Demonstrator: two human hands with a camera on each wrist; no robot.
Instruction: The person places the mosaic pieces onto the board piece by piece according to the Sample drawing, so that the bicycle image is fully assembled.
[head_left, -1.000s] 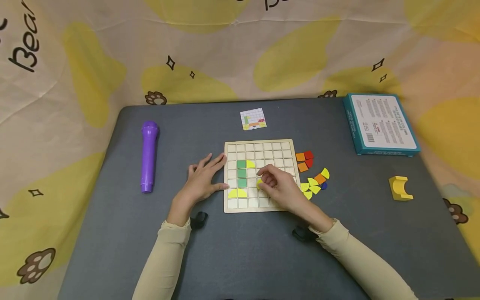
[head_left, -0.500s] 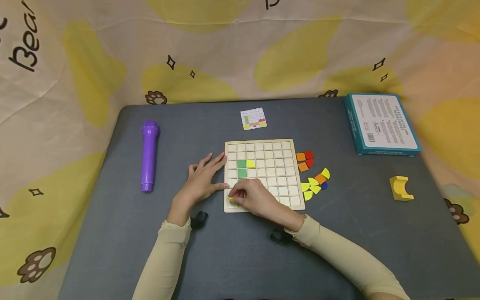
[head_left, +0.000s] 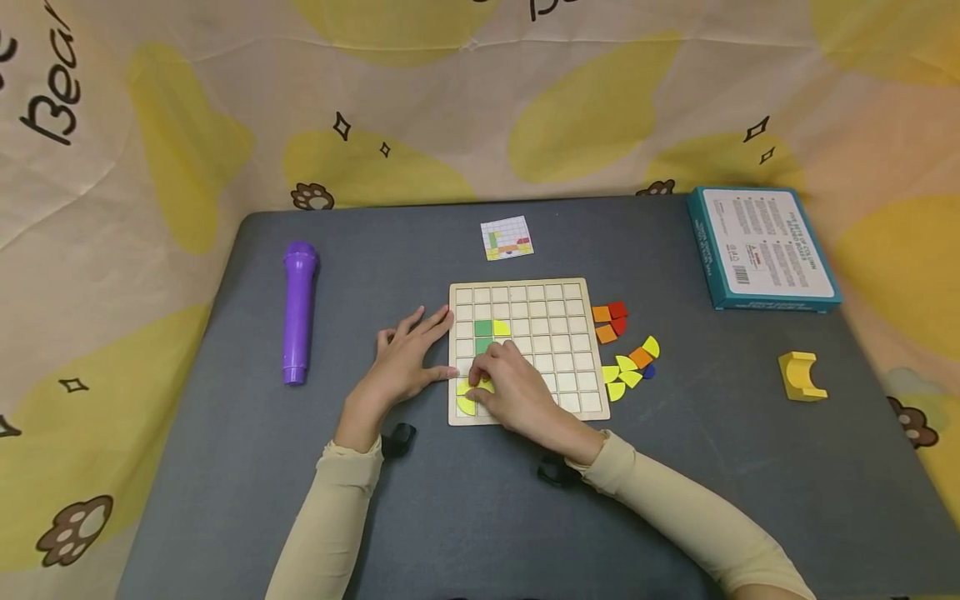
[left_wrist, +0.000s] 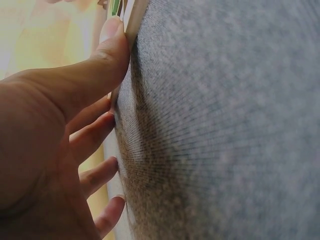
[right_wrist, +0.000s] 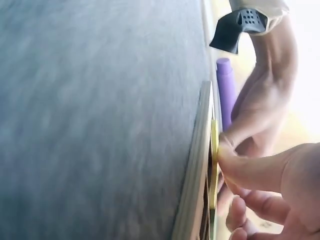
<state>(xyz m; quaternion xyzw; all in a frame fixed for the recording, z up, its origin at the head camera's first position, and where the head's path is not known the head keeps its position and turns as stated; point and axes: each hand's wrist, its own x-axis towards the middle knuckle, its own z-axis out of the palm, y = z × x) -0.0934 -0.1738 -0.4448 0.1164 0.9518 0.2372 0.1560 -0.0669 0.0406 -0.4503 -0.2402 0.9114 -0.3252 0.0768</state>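
Note:
A wooden grid board (head_left: 568, 287) lies on the table with green square tiles (head_left: 483, 327) and yellow quarter-circle tiles (head_left: 466, 406) in its left part. My left hand (head_left: 401, 362) rests at the board's left edge, fingers spread and straight, thumb tip (left_wrist: 112, 30) touching the edge. Over the lower left cells, my right hand (head_left: 517, 392) has its thumb and index finger curled in at the yellow tiles. In the right wrist view, its thumb tip touches a yellow tile (right_wrist: 214, 170) on the board. The hand hides some of the cells there.
Loose orange, red, yellow and blue tiles (head_left: 626, 364) lie right of the board. Behind it is a pattern card (head_left: 507, 238). A purple microphone-shaped tube (head_left: 300, 312) stands off to the left; a teal box (head_left: 765, 248) and yellow curved block (head_left: 800, 377) are at right.
From the board's middle, my right hand has moved left with a yellow tile, which now lies in the bottom left cell; the fingers have since shifted slightly up. My left hand stays put.

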